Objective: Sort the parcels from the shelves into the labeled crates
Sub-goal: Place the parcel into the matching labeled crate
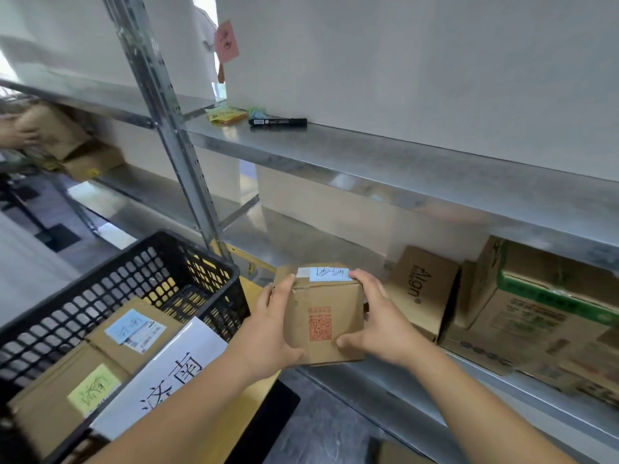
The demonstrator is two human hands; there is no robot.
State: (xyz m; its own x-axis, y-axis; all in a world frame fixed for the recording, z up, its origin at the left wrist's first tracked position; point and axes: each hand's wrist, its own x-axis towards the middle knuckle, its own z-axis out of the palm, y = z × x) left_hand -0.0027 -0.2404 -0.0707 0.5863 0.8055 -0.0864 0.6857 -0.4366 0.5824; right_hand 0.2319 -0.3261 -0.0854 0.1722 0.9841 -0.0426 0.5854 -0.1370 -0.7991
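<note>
A small cardboard parcel [323, 313] with a blue handwritten note on top and a red square code on its side is held in front of the lower shelf [418, 390]. My left hand [268, 333] grips its left side and my right hand [375, 316] grips its right side. To the left stands a black mesh crate [110, 289] with a white paper label [167, 373] on its rim. Inside it lie two cardboard parcels, one with a blue note [134, 326] and one with a yellow note [93, 388].
More cardboard boxes [422, 289] [542, 316] sit on the lower shelf at right. A black marker [278, 122] and sticky notes [226, 114] lie on the upper shelf. A pink note [226, 41] hangs above. Another person's hand [20, 132] touches boxes at far left.
</note>
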